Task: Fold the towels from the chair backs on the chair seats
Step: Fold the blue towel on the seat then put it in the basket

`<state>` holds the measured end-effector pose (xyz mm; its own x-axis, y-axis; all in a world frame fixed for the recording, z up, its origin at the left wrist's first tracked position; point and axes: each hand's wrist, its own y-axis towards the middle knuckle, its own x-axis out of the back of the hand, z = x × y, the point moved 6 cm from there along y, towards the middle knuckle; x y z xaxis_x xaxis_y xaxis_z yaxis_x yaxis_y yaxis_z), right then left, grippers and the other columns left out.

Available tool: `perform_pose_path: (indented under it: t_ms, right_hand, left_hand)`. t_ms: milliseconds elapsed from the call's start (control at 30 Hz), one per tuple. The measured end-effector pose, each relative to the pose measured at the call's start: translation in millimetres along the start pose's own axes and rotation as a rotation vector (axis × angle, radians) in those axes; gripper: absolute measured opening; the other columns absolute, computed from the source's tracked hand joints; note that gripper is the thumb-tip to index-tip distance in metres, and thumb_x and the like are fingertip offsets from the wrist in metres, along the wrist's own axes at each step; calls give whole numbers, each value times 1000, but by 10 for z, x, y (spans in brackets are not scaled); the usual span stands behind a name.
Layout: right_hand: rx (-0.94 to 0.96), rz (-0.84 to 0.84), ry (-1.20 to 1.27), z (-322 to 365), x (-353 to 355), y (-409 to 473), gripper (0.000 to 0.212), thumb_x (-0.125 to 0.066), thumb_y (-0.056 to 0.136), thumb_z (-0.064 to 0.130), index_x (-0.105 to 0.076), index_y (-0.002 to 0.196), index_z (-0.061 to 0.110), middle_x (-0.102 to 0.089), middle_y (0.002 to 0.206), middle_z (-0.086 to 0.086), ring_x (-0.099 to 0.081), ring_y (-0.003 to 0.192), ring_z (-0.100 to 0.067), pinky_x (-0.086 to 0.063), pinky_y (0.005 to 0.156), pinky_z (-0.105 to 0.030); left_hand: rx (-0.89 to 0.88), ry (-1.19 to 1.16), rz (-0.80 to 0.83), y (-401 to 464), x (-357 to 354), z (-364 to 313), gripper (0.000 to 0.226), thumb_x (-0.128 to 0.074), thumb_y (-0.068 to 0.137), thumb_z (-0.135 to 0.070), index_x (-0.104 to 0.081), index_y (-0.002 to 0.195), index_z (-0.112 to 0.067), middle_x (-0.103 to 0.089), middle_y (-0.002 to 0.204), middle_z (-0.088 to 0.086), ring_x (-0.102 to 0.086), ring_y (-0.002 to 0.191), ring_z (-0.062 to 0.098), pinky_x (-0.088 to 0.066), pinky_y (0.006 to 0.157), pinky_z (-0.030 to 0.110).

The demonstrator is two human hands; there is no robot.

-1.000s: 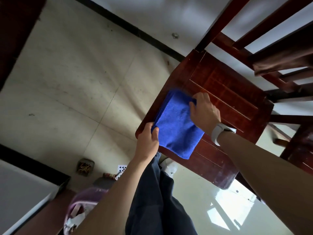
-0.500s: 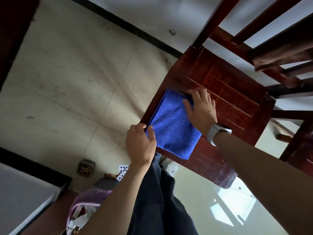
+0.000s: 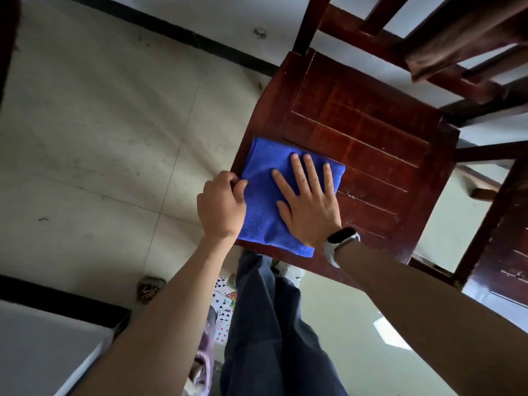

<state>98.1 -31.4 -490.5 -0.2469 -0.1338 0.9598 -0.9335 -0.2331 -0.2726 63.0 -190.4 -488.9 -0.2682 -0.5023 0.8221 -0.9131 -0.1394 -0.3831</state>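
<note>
Blue towel (image 3: pixel 265 201) sits folded into a compact rectangle on the near-left corner of the wooden chair seat (image 3: pixel 371 132). My right hand (image 3: pixel 310 201) lies flat on it, fingers straight and spread, pressing down. My left hand (image 3: pixel 221 205) has fingers curled at the towel's left edge, pinching it there.

I judge this as the flatten-and-square step. To do it well: hold that pinch as the anchor, sweep the flat palm from the fold toward the open edges to push out air, then line the layers up. The towel's near edge lies along the seat's front rim, so nudge it inward. A brown cloth (image 3: pixel 457 38) hangs on the chair back (image 3: pixel 354 30), likely next.
</note>
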Motion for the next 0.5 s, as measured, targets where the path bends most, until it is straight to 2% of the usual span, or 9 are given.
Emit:
perform_pose_path:
  t_ms: [100,167,233,300,367,500]
  right_hand:
    - [27,8,29,-23,-22,15,57,-34,88,44,-32,141,25,-33,148,-17,-31,137,-35,-13,111,-55]
    - [42,-30,60,-41,76,-37,55,-35,88,40,-35,140,21,-34,147,-18,-32,137,-32,-12,111,-54]
    - [59,-88,83,-34,177,-193,52,-36,89,34,-38,138,16,-35,147,-17,-33,137,-30,-16,111,-54]
    - [102,-111,100,49,191,-439,53,-37,88,32,-37,138,14,-35,147,-16,-33,137,-29,-19,111,-54]
    - [175,-78,95,152,67,-705,56,-39,87,35,-35,139,13,-35,147,-16,-27,138,-30,-19,110,-53]
    - [260,16,64,198,-226,-884,59,-33,90,43,-26,143,18,-32,149,-12,-22,138,-28,-19,110,-52]
  left_hand:
    - [-33,-22,-14,-23,53,-80,20,-56,87,-24,-56,97,-7,-63,95,13,-57,90,36,-45,74,44]
    - [-185,64,-66,-65,115,-189,31,-59,80,-18,-54,107,-5,-58,109,16,-55,98,38,-45,75,45]
    - [-391,239,-84,-106,130,-328,48,-55,77,-19,-47,123,-8,-50,129,16,-49,116,36,-44,82,44]
    - [-617,399,-34,-134,48,-454,55,-47,81,-22,-38,135,-12,-38,144,15,-38,131,33,-40,94,46]
    - [-782,506,58,-115,-94,-527,56,-40,85,-27,-32,140,-16,-33,148,13,-33,136,32,-36,100,51]
    - [-862,635,219,-29,-282,-481,55,-33,88,-39,-29,140,-22,-34,149,9,-32,136,33,-35,98,59]
